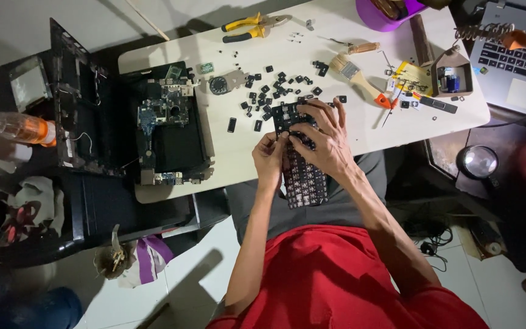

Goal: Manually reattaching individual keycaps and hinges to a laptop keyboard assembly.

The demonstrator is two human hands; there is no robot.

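The left hand [270,159] grips the left edge of a black laptop keyboard [302,173] that juts off the white tabletop [360,131] over the lap; the right hand [327,143] presses spread fingers on its keys. Loose keycaps [269,91] lie just beyond, a paintbrush [357,76] to the right, an opened laptop [153,122] to the left.

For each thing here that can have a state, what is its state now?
Keyboard panel: held in both hands, many keycaps removed.
Left hand: gripping the panel's left edge.
Right hand: fingers pressing on the keys.
Loose keycaps: scattered on the table.
Dismantled laptop: opened, circuit board exposed.
Pliers: lying unused.
Paintbrush: lying flat.
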